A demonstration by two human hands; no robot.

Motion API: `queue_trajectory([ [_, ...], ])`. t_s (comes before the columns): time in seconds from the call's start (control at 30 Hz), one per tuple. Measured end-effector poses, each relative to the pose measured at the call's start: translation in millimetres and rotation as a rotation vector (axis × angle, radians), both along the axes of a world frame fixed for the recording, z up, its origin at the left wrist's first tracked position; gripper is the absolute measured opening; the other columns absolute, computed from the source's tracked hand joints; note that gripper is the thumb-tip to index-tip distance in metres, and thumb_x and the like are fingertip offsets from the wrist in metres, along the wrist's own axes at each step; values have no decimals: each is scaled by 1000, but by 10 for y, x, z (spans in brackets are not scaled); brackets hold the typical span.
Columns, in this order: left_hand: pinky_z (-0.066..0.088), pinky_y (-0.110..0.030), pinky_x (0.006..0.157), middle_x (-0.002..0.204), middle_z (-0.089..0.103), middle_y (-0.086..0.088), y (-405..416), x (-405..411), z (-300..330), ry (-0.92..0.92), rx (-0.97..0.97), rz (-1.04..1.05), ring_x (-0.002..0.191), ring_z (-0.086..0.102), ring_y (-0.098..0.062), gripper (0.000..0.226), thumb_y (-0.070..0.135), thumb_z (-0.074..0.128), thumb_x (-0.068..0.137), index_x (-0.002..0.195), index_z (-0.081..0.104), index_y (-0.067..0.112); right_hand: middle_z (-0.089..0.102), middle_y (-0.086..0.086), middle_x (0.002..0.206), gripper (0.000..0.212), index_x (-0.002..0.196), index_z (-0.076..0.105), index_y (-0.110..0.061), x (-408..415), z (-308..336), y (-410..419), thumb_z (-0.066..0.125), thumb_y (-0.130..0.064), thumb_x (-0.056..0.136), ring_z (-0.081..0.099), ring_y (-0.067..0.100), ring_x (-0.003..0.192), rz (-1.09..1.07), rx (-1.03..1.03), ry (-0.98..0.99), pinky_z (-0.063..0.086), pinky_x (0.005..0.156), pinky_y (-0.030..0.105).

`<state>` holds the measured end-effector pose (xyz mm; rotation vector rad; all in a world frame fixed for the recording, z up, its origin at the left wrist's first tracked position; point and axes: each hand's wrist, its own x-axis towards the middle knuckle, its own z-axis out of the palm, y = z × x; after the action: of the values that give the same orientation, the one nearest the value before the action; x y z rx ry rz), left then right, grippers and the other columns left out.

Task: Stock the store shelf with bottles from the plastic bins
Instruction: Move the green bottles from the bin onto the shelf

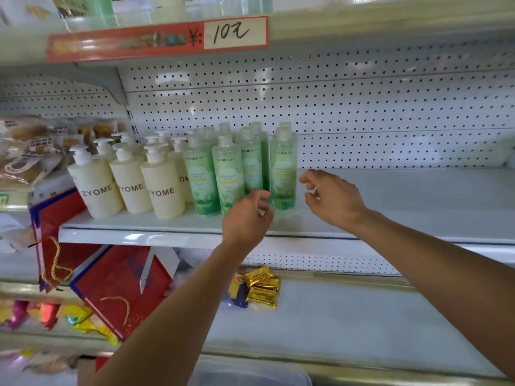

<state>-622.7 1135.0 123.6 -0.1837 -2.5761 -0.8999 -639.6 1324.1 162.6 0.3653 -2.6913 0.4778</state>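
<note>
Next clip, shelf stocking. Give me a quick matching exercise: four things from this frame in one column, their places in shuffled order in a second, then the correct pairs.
Things
1. cream pump bottles
2. green bottles
3. gold foil packets
4. price sign

Places
A. lying on the shelf below
B. on the edge of the shelf above
C. left part of the middle shelf
D. middle shelf, just beyond the left hand and right hand

Pairs: 1-C, 2-D, 3-A, 4-B

Green bottles [283,174], cream pump bottles [163,188]
</note>
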Motion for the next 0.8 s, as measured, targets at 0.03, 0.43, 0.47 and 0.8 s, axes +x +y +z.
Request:
queue_trajectory([
  [0.03,53,-32,79,106,69,15,-37,74,-6,-3,-20,1,87,64,-8,33,32,60,92,124,55,29,60,-7,124,33,126,52,-26,84,-38,-11,52,-21,94,62,16,102,9,22,-1,45,80,31],
  [0.43,47,-26,74,100,68,16,-724,763,-632,-190,-131,54,91,64,-9,22,32,57,91,112,62,33,60,-7,123,29,124,55,-27,837,-910,-552,52,-27,94,62,18,105,94,71,-183,49,85,34],
  [0.47,48,-27,74,100,68,15,-799,794,-729,-213,-137,46,91,64,-9,21,31,57,91,111,62,31,60,-7,122,29,124,55,-28,866,-1017,-624,51,-27,95,61,18,105,108,69,-217,49,85,34],
  [0.8,51,-31,84,91,71,10,-1567,1073,-2193,-564,-28,75,87,67,-15,21,26,63,87,108,65,25,61,-7,124,29,123,56,-24,980,-2441,-1423,54,-26,94,60,17,110,175,-8,-571,48,89,32],
])
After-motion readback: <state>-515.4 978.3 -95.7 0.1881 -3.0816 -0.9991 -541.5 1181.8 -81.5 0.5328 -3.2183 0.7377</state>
